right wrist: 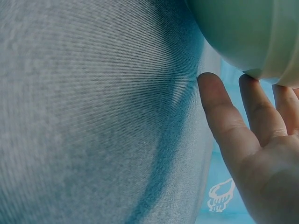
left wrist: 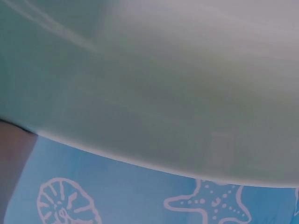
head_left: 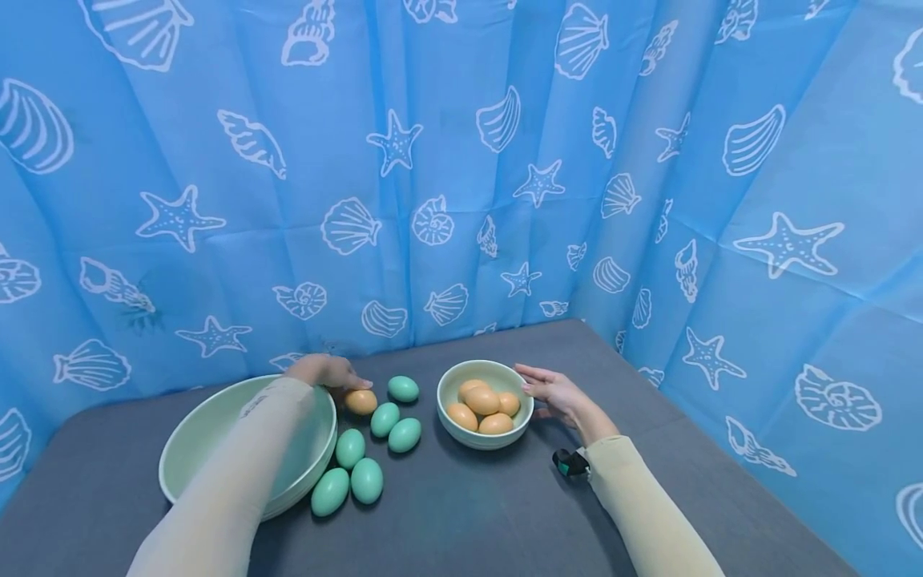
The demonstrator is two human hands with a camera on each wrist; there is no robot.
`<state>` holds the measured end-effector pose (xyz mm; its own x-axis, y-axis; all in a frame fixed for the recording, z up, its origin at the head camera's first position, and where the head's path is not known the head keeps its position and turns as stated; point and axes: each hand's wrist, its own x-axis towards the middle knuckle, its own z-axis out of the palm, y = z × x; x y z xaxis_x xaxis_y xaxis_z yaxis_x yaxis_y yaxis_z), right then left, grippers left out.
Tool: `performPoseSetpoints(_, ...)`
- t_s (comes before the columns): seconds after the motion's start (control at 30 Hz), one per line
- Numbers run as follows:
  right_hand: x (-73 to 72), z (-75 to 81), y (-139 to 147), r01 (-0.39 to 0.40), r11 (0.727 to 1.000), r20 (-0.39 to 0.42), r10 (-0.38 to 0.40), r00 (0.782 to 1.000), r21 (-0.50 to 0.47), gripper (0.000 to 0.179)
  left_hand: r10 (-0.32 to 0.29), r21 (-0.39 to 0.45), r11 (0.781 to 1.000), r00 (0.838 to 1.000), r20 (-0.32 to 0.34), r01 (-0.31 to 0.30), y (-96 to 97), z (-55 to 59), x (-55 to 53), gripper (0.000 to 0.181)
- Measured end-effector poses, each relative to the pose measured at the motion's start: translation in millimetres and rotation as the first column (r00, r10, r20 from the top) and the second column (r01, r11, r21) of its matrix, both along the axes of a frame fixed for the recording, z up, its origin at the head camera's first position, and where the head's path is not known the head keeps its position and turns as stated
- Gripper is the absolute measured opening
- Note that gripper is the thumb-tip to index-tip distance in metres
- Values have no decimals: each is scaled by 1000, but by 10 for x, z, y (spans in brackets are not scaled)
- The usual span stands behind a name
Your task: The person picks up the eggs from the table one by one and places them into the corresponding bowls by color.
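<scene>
In the head view my left hand (head_left: 326, 372) reaches over the far rim of a large pale green bowl (head_left: 195, 425). Its fingers grip an orange egg (head_left: 360, 402) close to the table; the thumb is hidden. Beside that egg lie several green eggs (head_left: 405, 434), spread along the bowl's right side. A small pale green bowl (head_left: 479, 439) holds several orange eggs (head_left: 481, 400). My right hand (head_left: 555, 394) rests its fingertips against this bowl's right side, with fingers extended. Up close in the right wrist view, fingertips (right wrist: 250, 84) touch the small bowl's wall (right wrist: 238, 37).
A grey cloth (head_left: 447, 513) covers the table. Blue curtains (head_left: 447, 96) with white shells and starfish stand behind and to the right. A black band with a green patch (head_left: 570, 462) sits at the right wrist. The large bowl's inside (left wrist: 154, 93) fills most of the left wrist view.
</scene>
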<state>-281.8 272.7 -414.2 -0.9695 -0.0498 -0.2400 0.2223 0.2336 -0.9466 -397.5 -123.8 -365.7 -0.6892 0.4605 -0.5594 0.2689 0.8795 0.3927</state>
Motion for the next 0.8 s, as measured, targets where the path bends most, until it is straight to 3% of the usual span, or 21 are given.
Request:
performPoseSetpoints(0.07,-3,3,-11,-6,1000,-1,6,1000,0,55,-4,77,997,1000,8,4,-4,40,49,46)
performPoseSetpoints(0.3,9,7,-44,-15,1000,5,15,1000,-5,56,-5,243,970,998,-69,22,22,86,176,48)
performPoseSetpoints(0.43,4,35,-47,-11,1000,7,11,1000,-7,56,17,324,946,999,-50,1,42,164,236,45)
performPoseSetpoints(0.57,12,42,-20,-21,1000,10,21,1000,1,57,80,419,904,996,28,-85,79,213,310,46)
performPoseSetpoints(0.67,14,30,2,-27,1000,10,27,1000,4,57,130,485,860,988,89,-156,122,210,372,48)
performPoseSetpoints(0.8,4,22,1,-33,999,9,33,999,-10,57,172,532,818,975,139,-220,171,174,470,46)
